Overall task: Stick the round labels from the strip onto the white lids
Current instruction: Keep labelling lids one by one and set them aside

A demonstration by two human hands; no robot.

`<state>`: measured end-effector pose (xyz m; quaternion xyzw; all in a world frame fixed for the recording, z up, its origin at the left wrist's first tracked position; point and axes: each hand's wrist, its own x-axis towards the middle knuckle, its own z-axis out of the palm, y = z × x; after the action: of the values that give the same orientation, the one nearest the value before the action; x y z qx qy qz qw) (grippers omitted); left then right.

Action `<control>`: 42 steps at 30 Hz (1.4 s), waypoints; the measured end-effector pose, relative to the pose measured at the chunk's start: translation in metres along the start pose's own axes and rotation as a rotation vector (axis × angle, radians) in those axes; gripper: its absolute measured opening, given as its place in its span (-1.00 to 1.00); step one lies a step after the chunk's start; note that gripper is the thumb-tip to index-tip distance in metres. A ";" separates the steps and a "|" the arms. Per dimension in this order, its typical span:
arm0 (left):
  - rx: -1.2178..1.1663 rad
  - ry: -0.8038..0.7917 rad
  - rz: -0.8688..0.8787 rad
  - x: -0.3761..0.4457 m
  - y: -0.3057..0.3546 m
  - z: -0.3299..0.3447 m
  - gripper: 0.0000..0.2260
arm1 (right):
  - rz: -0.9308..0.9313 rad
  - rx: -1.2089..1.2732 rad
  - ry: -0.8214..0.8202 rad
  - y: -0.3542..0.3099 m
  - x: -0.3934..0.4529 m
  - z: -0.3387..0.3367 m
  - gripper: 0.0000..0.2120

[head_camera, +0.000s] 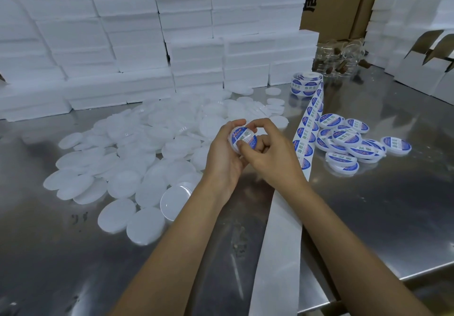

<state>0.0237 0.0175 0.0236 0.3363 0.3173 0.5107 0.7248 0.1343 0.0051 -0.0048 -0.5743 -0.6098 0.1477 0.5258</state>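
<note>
Both of my hands work one lid (242,141): left hand (224,154) grips its rim, right hand (266,152) pinches the label (245,139) onto its top, so I'd press outward from the thumb to flatten edges before setting it with the labelled lids (351,141) right of the grip.

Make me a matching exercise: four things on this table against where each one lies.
Things:
1. plain white lids
2. labelled lids
3. label roll
4. lid being labelled

Places:
A. far end of the strip, by the foam boxes
B. between left hand and right hand
C. heap left of the hands
D. pile right of the strip

Pairs: 1-C, 2-D, 3-A, 4-B
</note>
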 end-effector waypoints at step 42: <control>0.224 -0.048 0.177 -0.003 -0.005 -0.001 -0.79 | 0.104 -0.360 0.042 0.002 -0.004 0.000 -0.42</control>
<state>0.0250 0.0131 0.0197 0.4538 0.3240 0.5261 0.6421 0.1345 0.0025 -0.0076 -0.6928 -0.5847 0.0513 0.4189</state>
